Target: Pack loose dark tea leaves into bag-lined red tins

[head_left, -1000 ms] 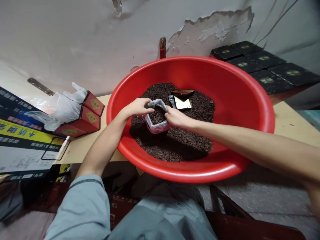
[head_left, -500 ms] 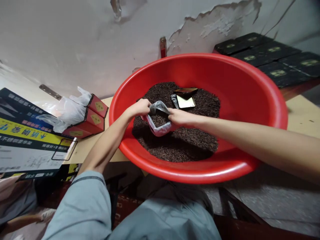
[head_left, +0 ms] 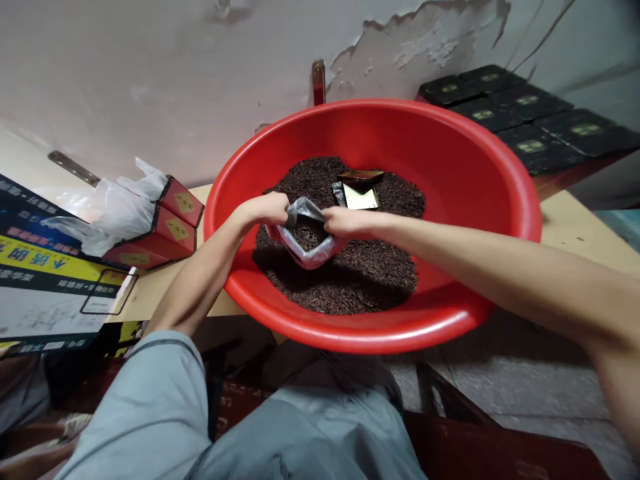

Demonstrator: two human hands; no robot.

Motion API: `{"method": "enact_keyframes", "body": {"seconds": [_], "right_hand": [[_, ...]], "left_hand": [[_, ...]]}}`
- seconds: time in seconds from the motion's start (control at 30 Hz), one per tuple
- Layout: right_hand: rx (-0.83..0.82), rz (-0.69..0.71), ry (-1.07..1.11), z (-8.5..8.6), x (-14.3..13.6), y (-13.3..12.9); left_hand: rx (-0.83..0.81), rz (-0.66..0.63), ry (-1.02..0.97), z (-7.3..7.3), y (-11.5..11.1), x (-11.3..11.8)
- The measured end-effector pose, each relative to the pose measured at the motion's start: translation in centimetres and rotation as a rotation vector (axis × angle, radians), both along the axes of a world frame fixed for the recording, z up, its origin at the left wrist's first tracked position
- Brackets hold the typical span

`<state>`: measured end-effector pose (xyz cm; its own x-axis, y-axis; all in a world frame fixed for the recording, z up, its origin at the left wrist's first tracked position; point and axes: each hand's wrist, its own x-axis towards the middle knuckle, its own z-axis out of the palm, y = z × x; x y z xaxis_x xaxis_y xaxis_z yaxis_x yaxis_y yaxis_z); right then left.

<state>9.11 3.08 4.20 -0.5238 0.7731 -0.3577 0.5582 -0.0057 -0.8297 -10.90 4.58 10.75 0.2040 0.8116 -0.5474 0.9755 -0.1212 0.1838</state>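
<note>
A large red basin [head_left: 370, 340] holds a bed of dark, loose dried leaves [head_left: 360, 287]. Above the leaves is a clear plastic bag [head_left: 313, 257], its mouth spread wide, with dark leaves inside and something red around its outside. My left hand [head_left: 274, 207] pinches the bag's left edge. On the opposite edge, my right hand [head_left: 343, 221] has its fingers closed on the plastic. Behind my right hand, a small box with a pale inner face [head_left: 361, 199] and a dark lid lies on the leaves.
Red boxes [head_left: 175, 227] topped with thin plastic bags [head_left: 123, 210] stand left of the basin. A large printed carton [head_left: 45, 287] is farther left. Several black-topped boxes [head_left: 530, 103] sit at the back right by the wall. Another person's arm [head_left: 37, 460] shows at the lower left.
The whole view has shifted, so the basin and hands appear farther left and slightly higher. Both hands still hold the bag, whose opening looks narrower and more pointed.
</note>
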Motion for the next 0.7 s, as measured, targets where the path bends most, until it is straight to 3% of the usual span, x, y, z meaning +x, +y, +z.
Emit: {"method": "enact_keyframes", "body": {"seconds": [0.3, 0.4, 0.5, 0.6, 0.7], "right_hand": [[-0.014, 0.024, 0.002, -0.8, -0.1, 0.4], [-0.071, 0.006, 0.044, -0.3, 0.4, 0.5], [-0.004, -0.011, 0.042, 0.5, 2.3, 2.0], [0.186, -0.097, -0.318, 0.4, 5.6, 4.7], [0.313, -0.234, -0.728, -1.2, 8.8, 6.8]], "left_hand": [[-0.127, 0.013, -0.008, -0.7, 0.3, -0.3], [-0.116, 0.029, -0.061, -0.9, 0.6, -0.7], [-0.116, 0.035, -0.118, -0.6, 0.9, -1.1], [-0.099, 0.028, -0.112, -0.1, 1.5, -1.1], [-0.08, 0.029, -0.076, 0.6, 2.5, -0.8]]}}
